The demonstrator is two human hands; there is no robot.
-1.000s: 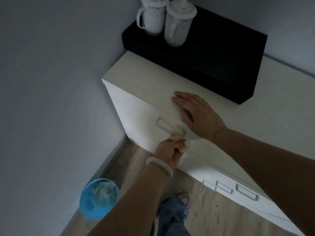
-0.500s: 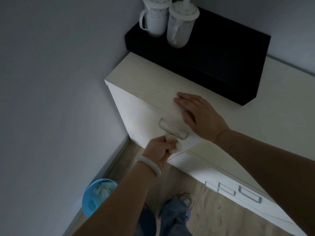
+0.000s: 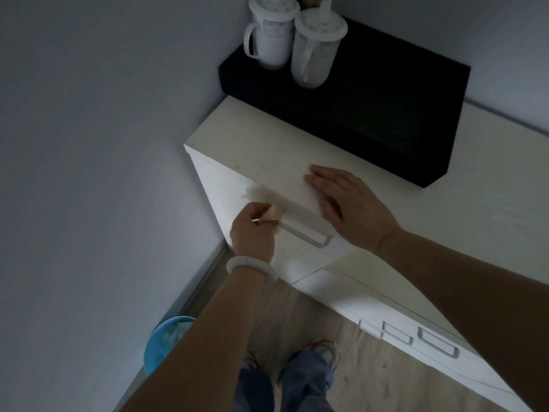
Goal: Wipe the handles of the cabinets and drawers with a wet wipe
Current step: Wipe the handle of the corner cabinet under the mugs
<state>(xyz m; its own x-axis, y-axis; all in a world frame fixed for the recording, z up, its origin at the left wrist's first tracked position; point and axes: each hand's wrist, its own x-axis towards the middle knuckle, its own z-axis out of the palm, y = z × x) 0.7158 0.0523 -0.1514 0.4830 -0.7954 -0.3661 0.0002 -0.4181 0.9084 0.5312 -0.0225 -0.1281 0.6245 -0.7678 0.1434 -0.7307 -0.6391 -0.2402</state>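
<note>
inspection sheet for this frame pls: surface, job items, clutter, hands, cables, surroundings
Surface: pale cabinet top, dim light.
Job's things: wet wipe at the left end of the top handle; more handles lower right.
Clutter: two lidded cups on a black box.
Hands: left hand pinches the wipe; right hand rests flat on the cabinet top.
Cables: nothing seen.
Surroundings: grey wall, wood floor, blue bin holding pale wads.
</note>
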